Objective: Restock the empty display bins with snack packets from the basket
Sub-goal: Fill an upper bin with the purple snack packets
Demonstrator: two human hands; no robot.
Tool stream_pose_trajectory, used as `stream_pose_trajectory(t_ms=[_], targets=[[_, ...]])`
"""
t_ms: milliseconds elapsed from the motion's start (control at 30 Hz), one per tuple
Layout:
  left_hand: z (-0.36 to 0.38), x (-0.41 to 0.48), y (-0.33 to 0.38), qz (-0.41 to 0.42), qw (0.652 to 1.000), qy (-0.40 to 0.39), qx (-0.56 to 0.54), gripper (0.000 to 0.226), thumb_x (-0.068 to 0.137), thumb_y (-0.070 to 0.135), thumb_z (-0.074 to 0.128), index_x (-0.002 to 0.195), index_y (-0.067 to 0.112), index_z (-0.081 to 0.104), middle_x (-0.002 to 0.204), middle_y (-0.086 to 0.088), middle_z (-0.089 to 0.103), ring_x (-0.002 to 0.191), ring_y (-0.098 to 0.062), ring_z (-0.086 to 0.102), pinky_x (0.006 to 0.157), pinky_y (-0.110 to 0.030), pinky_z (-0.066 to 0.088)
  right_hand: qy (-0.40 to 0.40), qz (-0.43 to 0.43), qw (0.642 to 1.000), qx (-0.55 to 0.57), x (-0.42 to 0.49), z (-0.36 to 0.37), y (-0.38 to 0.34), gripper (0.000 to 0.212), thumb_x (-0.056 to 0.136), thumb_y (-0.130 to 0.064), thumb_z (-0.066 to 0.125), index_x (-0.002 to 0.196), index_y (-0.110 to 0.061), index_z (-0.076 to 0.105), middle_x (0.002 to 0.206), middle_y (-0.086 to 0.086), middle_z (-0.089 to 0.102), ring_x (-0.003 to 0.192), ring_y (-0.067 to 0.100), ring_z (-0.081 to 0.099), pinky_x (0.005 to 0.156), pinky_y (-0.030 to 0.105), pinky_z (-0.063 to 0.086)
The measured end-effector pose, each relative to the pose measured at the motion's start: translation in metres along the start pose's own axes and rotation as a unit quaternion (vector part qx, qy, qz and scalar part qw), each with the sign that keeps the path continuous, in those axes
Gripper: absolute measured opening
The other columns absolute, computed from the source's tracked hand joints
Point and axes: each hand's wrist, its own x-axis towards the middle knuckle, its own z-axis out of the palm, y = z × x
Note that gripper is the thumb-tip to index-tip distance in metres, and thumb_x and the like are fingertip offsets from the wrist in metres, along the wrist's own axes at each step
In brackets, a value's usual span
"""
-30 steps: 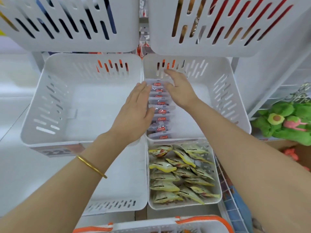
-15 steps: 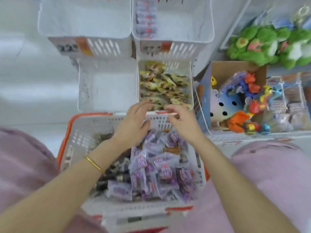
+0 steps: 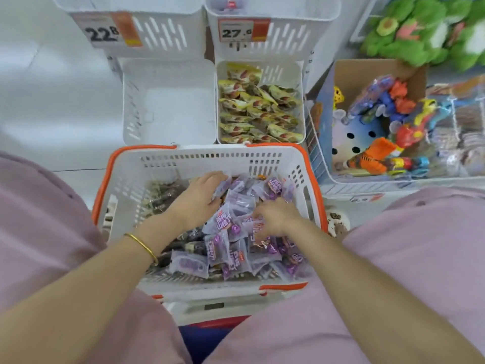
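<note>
Purple snack packets (image 3: 237, 232) fill the right half of the orange-rimmed basket (image 3: 210, 156) nearest the person. The left hand (image 3: 199, 199) and right hand (image 3: 275, 218) both curl into the heap, apparently gathering a bunch for the empty bin (image 3: 168, 74) just beyond, left of the yellow-packet bin (image 3: 300, 74).

A pale glossy floor (image 3: 39, 88) fills the left side, and from it rises a stepped stand of white display bins. On the low near tier an empty bin (image 3: 131, 106) on the left touches a bin (image 3: 286, 72) of yellow packets (image 3: 257, 109) on the right. On the far tier sit two price-tagged bins (image 3: 168, 35). The orange-rimmed basket (image 3: 210, 156) sits nearest, just against the low tier, though what bears it is hidden, and to the right a white wire shelf (image 3: 393, 183) carries a cardboard box (image 3: 367, 72) of toys.
</note>
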Motion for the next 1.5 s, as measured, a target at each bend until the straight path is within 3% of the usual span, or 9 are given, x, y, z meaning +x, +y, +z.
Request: stream_pose_trajectory(t_ms=[133,500,733,933,1067,1200,1267,1333,1500], targets=[[-0.002,0.001,0.006,0.002,1.000,-0.004,0.002,0.052,0.095,0.012,0.047,0.144,0.013,0.031,0.150,-0.005,0.029,0.137,-0.025,0.028,0.111,-0.036,0.028,0.006,-0.015,0.999,-0.046,-0.001,0.004,-0.005,0.051,0.074,-0.050,0.072,0.110,-0.019,0.055,0.120,0.001,0.056,0.118,0.026,0.045,0.093,0.044,0.037],[-0.020,-0.007,0.002,0.018,0.999,0.034,-0.021,0.052,0.093,0.006,0.050,0.142,0.009,0.034,0.148,-0.006,0.033,0.136,-0.021,0.029,0.104,-0.016,0.017,-0.053,-0.055,0.997,0.026,0.019,-0.004,-0.005,0.053,0.075,-0.043,0.071,0.117,-0.025,0.047,0.110,-0.002,0.051,0.098,0.022,0.049,0.077,0.035,0.039],[-0.012,-0.008,0.008,0.008,0.999,0.026,-0.028,0.052,0.093,0.008,0.049,0.143,0.012,0.033,0.149,-0.005,0.031,0.136,-0.023,0.029,0.108,-0.025,0.021,-0.033,-0.067,0.988,0.135,0.020,-0.001,-0.004,0.044,0.070,-0.020,0.080,0.102,-0.008,0.053,0.108,0.007,0.043,0.091,0.025,0.048,0.074,0.036,0.044],[-0.015,0.000,0.014,-0.041,0.988,-0.009,-0.147,0.051,0.094,0.015,0.052,0.142,0.014,0.034,0.145,-0.006,0.036,0.131,-0.019,0.039,0.107,-0.030,0.033,0.079,-0.067,0.963,0.250,-0.017,-0.046,0.006,0.035,0.070,-0.007,0.078,0.086,-0.011,0.047,0.084,0.000,0.044,0.077,0.017,0.039,0.056,0.027,0.028],[-0.025,0.004,0.030,-0.042,0.944,-0.061,-0.322,0.042,0.097,0.023,0.048,0.136,0.012,0.040,0.133,-0.004,0.051,0.120,-0.016,0.050,0.089,-0.015,0.044,0.126,-0.117,0.898,0.405,-0.048,-0.094,0.002,0.040,0.069,-0.003,0.080,0.074,-0.019,0.043,0.077,-0.003,0.039,0.073,0.013,0.039,0.063,0.028,0.031],[-0.046,0.005,0.037,-0.044,0.924,-0.024,-0.379,0.024,0.099,0.023,0.044,0.109,0.004,0.055,0.094,-0.010,0.061,0.083,-0.017,0.060,0.075,-0.023,0.051,0.163,-0.134,0.878,0.429,-0.060,-0.116,-0.006,0.034,0.069,-0.008,0.081,0.088,-0.012,0.054,0.091,0.005,0.053,0.082,0.018,0.049,0.076,0.035,0.042],[-0.056,0.004,0.034,-0.072,0.889,0.003,-0.452,0.021,0.099,0.021,0.043,0.111,0.008,0.053,0.095,-0.009,0.067,0.079,-0.016,0.067,0.077,-0.031,0.057,0.194,-0.113,0.889,0.398,-0.066,-0.123,-0.006,0.037,0.070,-0.012,0.081,0.098,-0.007,0.057,0.105,0.005,0.058,0.094,0.016,0.053,0.086,0.036,0.045],[-0.066,0.003,0.031,-0.076,0.867,0.038,-0.492,0.024,0.100,0.024,0.041,0.119,0.010,0.047,0.099,-0.008,0.068,0.080,-0.019,0.070,0.074,-0.037,0.059,0.210,-0.121,0.883,0.402,-0.073,-0.128,-0.006,0.034,0.069,-0.015,0.082,0.092,-0.009,0.057,0.094,-0.003,0.056,0.084,0.008,0.053,0.077,0.030,0.046],[-0.083,-0.003,0.033,-0.038,0.871,0.056,-0.486,0.021,0.101,0.032,0.034,0.120,0.026,0.043,0.101,0.001,0.066,0.087,-0.021,0.069,0.078,-0.042,0.058,0.241,-0.159,0.856,0.428,-0.073,-0.136,-0.026,0.032,0.067,-0.014,0.082,0.086,-0.016,0.056,0.115,-0.004,0.058,0.105,-0.001,0.053,0.089,0.021,0.043]])
